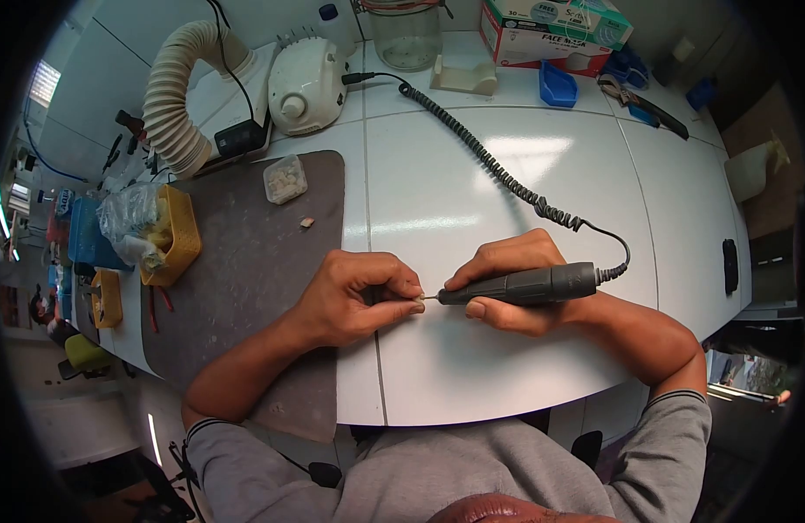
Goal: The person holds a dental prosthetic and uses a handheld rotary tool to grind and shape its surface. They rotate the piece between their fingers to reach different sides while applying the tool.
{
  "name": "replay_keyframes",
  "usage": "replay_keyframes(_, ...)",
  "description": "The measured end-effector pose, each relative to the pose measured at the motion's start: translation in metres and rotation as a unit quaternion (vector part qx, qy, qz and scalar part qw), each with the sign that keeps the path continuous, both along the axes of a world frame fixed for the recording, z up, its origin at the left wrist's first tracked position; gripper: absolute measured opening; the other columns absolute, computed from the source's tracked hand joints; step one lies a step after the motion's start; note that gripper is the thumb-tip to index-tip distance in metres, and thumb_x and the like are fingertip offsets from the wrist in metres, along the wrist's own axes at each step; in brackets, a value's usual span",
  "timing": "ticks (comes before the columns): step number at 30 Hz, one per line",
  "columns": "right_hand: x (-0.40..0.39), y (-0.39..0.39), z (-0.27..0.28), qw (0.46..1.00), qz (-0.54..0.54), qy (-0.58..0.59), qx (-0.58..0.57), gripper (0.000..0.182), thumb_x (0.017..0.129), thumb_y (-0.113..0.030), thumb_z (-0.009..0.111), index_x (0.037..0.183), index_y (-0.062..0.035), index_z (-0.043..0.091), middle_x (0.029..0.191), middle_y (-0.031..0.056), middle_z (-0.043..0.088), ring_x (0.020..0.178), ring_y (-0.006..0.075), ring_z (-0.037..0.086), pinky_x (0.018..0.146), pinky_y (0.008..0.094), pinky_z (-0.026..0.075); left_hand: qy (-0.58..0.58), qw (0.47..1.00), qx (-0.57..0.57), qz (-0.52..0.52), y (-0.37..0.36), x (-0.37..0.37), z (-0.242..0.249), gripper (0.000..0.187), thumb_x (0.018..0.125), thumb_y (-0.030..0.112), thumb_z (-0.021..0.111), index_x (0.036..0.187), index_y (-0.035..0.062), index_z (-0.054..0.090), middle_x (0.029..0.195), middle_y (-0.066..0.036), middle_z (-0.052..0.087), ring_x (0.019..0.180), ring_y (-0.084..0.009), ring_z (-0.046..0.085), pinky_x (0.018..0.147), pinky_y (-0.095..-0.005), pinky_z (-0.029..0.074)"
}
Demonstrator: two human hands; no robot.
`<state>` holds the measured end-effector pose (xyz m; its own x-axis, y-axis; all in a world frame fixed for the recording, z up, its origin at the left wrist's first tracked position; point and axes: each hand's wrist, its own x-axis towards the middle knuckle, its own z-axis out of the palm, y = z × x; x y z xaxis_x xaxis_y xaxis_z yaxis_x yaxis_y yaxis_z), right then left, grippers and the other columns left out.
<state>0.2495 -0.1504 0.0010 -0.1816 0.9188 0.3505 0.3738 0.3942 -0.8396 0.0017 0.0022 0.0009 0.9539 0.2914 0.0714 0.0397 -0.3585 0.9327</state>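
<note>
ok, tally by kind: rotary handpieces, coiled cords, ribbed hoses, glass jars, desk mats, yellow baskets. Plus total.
Rotary handpiece: 1
Coiled cord: 1
Ribbed hose: 1
Glass jar: 1
Desk mat: 1
Yellow baskets: 2
Total: 7

Black handpiece [529, 286], white tiled tabletop [507, 375], yellow basket [183, 237] (blue one [97, 234] behind), brown-grey mat [245, 261]
</note>
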Motion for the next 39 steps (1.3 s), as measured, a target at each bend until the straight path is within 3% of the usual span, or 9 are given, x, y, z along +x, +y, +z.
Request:
replay_keyframes(14,-0.003,0.000,0.006,1.000,-0.003,-0.014,-0.007,0.023,0.086,-0.018,0.076,0.101,-0.0011,0.081,0.084,0.0120,0.080,0.070,0.0229,0.078,0.067,0.0325,0.064,-0.003,1.000,0.014,-0.007,-0.001,0.001,-0.002,0.013,0.087,0.005,0.087,0.089,0.0004,0.075,0.094,-0.008,0.079,0.081,-0.0122,0.073,0.070,-0.0279,0.057)
replay_keyframes(17,-0.003,-0.001,0.006,0.999,0.009,-0.036,0.006,0.026,0.088,-0.019,0.075,0.104,0.0017,0.080,0.083,0.0139,0.080,0.070,0.0224,0.079,0.068,0.0317,0.064,0.012,0.999,0.029,-0.015,-0.002,0.002,0.003,0.012,0.086,-0.003,0.084,0.087,-0.0012,0.072,0.097,-0.011,0.079,0.086,-0.0150,0.076,0.075,-0.0286,0.059)
replay_keyframes(21,0.004,-0.008,0.004,0.981,-0.016,0.154,-0.113,0.037,0.097,-0.021,0.071,0.116,0.0106,0.073,0.087,0.0182,0.079,0.075,0.0200,0.079,0.069,0.0312,0.065,-0.011,0.999,-0.010,0.036,-0.003,0.001,-0.003,0.014,0.089,-0.003,0.083,0.095,-0.0013,0.070,0.100,-0.009,0.078,0.089,-0.0135,0.075,0.079,-0.0284,0.059)
replay_keyframes(24,0.005,-0.007,0.000,0.949,-0.048,0.278,-0.139,0.033,0.101,-0.018,0.070,0.118,0.0104,0.072,0.091,0.0165,0.078,0.078,0.0209,0.079,0.068,0.0308,0.064,-0.027,0.997,-0.032,0.069,-0.001,0.000,-0.006,0.014,0.091,-0.001,0.083,0.098,-0.0008,0.071,0.098,-0.007,0.078,0.088,-0.0120,0.074,0.079,-0.0275,0.059)
replay_keyframes(27,0.005,-0.006,0.001,0.941,-0.061,0.296,-0.151,0.039,0.100,-0.022,0.071,0.117,0.0130,0.070,0.092,0.0191,0.077,0.075,0.0218,0.077,0.067,0.0315,0.064,-0.043,0.996,-0.017,0.080,-0.002,0.001,-0.007,0.014,0.091,0.003,0.084,0.098,-0.0001,0.072,0.092,-0.006,0.079,0.084,-0.0099,0.074,0.074,-0.0256,0.058)
replay_keyframes(39,-0.002,-0.006,0.007,0.984,-0.025,0.131,-0.116,0.032,0.100,-0.018,0.072,0.117,0.0088,0.074,0.088,0.0175,0.080,0.078,0.0201,0.080,0.072,0.0316,0.065,-0.003,0.998,-0.033,0.058,-0.001,0.000,-0.003,0.015,0.091,-0.005,0.082,0.101,-0.0011,0.072,0.099,-0.008,0.078,0.092,-0.0127,0.075,0.083,-0.0274,0.060)
